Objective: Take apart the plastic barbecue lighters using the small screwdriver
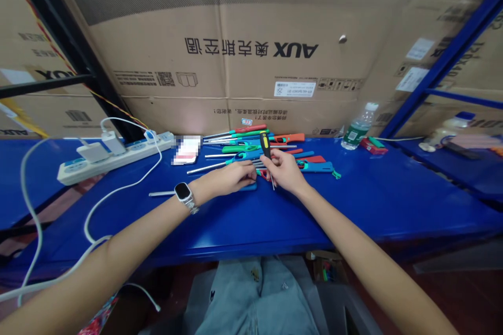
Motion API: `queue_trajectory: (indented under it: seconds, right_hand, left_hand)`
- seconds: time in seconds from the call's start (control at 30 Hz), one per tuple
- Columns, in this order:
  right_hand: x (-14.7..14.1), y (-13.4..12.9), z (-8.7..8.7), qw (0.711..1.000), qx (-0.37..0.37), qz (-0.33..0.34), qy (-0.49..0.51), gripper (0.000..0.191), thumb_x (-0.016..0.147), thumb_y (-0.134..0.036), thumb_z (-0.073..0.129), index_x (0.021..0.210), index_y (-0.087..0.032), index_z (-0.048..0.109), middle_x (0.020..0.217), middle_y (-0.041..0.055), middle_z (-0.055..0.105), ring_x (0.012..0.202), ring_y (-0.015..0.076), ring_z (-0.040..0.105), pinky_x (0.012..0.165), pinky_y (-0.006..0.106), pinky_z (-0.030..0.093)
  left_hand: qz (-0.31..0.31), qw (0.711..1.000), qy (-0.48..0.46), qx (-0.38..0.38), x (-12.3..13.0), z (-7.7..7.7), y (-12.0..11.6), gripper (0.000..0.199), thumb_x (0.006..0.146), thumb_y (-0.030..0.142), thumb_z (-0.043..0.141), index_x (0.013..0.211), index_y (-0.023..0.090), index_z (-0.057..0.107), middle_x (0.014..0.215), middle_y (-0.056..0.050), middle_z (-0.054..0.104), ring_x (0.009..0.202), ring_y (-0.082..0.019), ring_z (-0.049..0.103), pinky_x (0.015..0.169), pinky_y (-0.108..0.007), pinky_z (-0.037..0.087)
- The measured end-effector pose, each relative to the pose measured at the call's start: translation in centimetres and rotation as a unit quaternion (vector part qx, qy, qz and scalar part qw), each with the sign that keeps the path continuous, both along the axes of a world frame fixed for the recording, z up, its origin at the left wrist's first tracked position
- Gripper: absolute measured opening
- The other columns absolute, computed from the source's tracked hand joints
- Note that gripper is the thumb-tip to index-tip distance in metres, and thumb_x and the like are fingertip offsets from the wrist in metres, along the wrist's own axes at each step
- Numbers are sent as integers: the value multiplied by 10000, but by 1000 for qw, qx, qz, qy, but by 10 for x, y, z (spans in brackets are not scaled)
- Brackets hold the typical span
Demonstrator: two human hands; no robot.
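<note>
The right hand's fingers pinch the screwdriver between thumb and fingertips, low on its black-and-yellow handle. The left hand lies just beside it with the fingers curled inward; whether they grip anything I cannot tell (the knuckles hide the tips).

The screwdriver's handle rises out of the grasp, pointing away from the person, while its thin shaft runs below the fingers, tip toward the near edge of the worktop. Its long axis is nearly fore-and-aft, leaning slightly, with the tip a little right of the handle.

A blue lighter shows partly under the left hand, a metal rod in line with it reaching out left past the wrist. Beyond both hands spreads a loose heap of long-necked lighters, red, green, blue and orange, most lying crosswise with metal necks to the left.

Farther out, a capped clear bottle with a green label stands upright to the right, its contents hard to make out, near a small red box. To the left lies a white power strip with plugs in it. Below the worktop, an open carton holds small green and blue pieces.
</note>
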State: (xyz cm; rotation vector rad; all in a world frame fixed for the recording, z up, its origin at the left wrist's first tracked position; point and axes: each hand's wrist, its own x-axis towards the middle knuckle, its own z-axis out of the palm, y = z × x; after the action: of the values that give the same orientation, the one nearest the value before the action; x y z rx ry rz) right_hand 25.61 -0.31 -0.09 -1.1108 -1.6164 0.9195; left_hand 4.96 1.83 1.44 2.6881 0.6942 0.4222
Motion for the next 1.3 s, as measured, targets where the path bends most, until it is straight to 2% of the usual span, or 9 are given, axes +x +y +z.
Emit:
queue_trajectory:
  seconds: [0.2, 0.37, 0.57, 0.8, 1.0, 1.07, 1.3]
  right_hand:
    - [0, 0, -2, 1000, 5, 13, -12, 365, 881, -575, 664, 828, -237, 536, 518, -38, 607, 336, 138, 498, 353, 260, 384]
    - [-2, -2, -1, 999, 13, 25, 16, 379, 865, -576, 691, 882, -240, 518, 588, -43, 616, 346, 127, 513, 343, 259, 386]
    - [-6, -2, -1, 996, 34, 25, 76, 448, 835, -641, 695, 959, -246, 523, 678, -22, 625, 427, 143, 586, 362, 262, 417]
    - [-10, -4, 0, 994, 46, 18, 102, 493, 819, -682, 681, 982, -239, 539, 724, 2, 634, 498, 158, 613, 381, 270, 450]
    - [-10, -4, -2, 993, 55, 17, 102, 443, 848, -635, 677, 979, -235, 537, 709, -2, 638, 490, 153, 612, 386, 264, 459]
    - [-10, -3, -4, 993, 59, 19, 102, 432, 856, -624, 673, 979, -233, 539, 714, -2, 641, 494, 151, 617, 386, 259, 459]
    - [-12, -4, -10, 994, 62, 33, 85, 413, 830, -593, 722, 960, -226, 584, 729, -1, 642, 528, 158, 630, 440, 282, 512]
  left_hand:
    - [29, 998, -20, 53, 2, -19, -2, 142, 1018, 246, 438, 961, 182, 551, 967, -68, 602, 872, -195, 592, 814, -347, 509]
    - [65, 994, 17, 86, 10, -20, -10, 160, 1024, 213, 370, 925, 183, 492, 918, -85, 582, 813, -214, 556, 776, -376, 498]
    - [62, 991, 24, 112, 9, -20, -14, 144, 1009, 190, 374, 920, 176, 486, 891, -91, 582, 787, -225, 556, 758, -389, 487]
    - [48, 990, 17, 128, 3, -20, -13, 220, 1051, 282, 367, 943, 172, 525, 936, -90, 613, 810, -213, 595, 762, -374, 510]
    - [33, 986, 22, 164, -3, -23, -15, 376, 1044, 485, 416, 1094, 149, 577, 1079, -133, 655, 1007, -275, 640, 929, -449, 520]
    - [27, 988, 12, 149, -6, -24, -15, 406, 1024, 519, 454, 1129, 152, 591, 1125, -143, 650, 1041, -284, 642, 943, -454, 524]
    - [47, 996, -42, 59, -7, -28, -14, 302, 984, 462, 566, 1094, 188, 627, 1193, -125, 635, 1143, -284, 620, 970, -440, 535]
